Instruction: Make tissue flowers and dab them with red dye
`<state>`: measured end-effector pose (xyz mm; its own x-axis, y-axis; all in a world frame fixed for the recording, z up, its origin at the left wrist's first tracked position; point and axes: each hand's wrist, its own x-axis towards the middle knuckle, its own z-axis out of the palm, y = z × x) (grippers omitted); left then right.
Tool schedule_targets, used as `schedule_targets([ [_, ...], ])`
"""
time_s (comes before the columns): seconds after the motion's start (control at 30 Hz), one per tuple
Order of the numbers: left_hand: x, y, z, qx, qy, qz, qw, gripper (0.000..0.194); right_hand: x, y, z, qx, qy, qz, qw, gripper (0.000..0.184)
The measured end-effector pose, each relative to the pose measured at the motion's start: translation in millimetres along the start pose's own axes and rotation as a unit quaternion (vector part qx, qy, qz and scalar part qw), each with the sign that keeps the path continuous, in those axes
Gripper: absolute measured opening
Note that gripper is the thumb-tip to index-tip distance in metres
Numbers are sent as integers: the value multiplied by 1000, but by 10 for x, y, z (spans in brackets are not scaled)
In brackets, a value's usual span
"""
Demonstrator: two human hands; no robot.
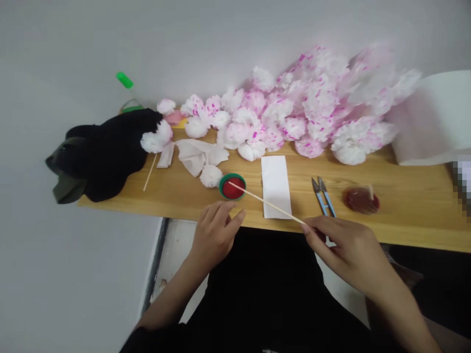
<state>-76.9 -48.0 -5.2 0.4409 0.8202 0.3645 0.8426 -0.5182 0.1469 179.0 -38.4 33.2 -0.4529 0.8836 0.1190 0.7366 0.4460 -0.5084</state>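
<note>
My right hand (340, 242) pinches one end of a thin wooden stick (268, 202). The stick points left, its far tip over the red contents of a small green-rimmed dish (233, 187); whether it touches them I cannot tell. My left hand (217, 228) rests at the table's front edge just below the dish, fingers apart and holding nothing. Under the stick lies a folded white paper (275, 184). Blue-handled thread snips (324, 196) lie beyond my right hand. A white tissue-paper flower (211, 176) touches the dish's left side.
White and pink tissue-paper flowers (272, 117) pile along the wall. A black cloth item (110, 152) lies at the left end, near another stick (149, 172). A dark red round thing (362, 199) and a white box-like object (430, 122) stand right on the wooden table (415, 215).
</note>
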Motion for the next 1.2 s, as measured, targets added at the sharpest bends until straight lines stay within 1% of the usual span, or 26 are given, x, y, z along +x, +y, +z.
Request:
schedule_targets([
  [0.1, 20, 37, -74, 16, 65, -22, 998, 45, 64, -28, 13, -26, 5, -21, 999, 21],
  [0.17, 34, 61, -112, -2, 79, -39, 996, 48, 102, -44, 30, -37, 18, -33, 999, 22],
  [0.23, 33, 66, -133, -12, 80, -49, 996, 50, 132, -55, 53, -45, 31, -46, 997, 23],
  [0.33, -1, 12, -114, 11, 103, -61, 993, 57, 161, -68, 91, -67, 38, -62, 995, 23],
  [0.4, -27, -68, -55, -10, 133, -102, 986, 66, 178, -86, 108, -89, 45, -68, 993, 23],
  [0.43, -33, -116, -11, -44, 140, -135, 980, 72, 190, -102, 114, -100, 50, -71, 991, 22],
  [0.5, -27, -210, 99, -138, 130, -203, 961, 81, 223, -153, 119, -119, 64, -80, 988, 21],
  [0.57, 5, -276, 216, -224, 102, -247, 937, 89, 267, -229, 121, -133, 79, -89, 984, 21],
  [0.63, 53, -300, 315, -283, 86, -259, 919, 95, 310, -317, 130, -140, 91, -95, 981, 23],
  [0.7, 104, -290, 389, -317, 82, -261, 908, 96, 340, -398, 156, -134, 105, -89, 981, 23],
  [0.8, 160, -262, 481, -334, 95, -276, 896, 94, 355, -463, 239, -97, 124, -88, 984, 24],
  [0.9, 181, -257, 583, -361, 101, -315, 872, 96, 347, -447, 354, -54, 146, -110, 982, 27],
  [0.93, 183, -260, 615, -362, 104, -332, 865, 97, 340, -429, 392, -43, 147, -117, 981, 28],
  [1.0, 185, -263, 665, -356, 106, -354, 858, 99, 319, -387, 459, -25, 134, -124, 983, 29],
  [1.07, 193, -257, 692, -349, 117, -356, 859, 98, 294, -351, 509, -15, 116, -119, 986, 33],
  [1.2, 237, -192, 683, -329, 137, -354, 865, 93, 284, -345, 565, 11, 62, -84, 994, 40],
])
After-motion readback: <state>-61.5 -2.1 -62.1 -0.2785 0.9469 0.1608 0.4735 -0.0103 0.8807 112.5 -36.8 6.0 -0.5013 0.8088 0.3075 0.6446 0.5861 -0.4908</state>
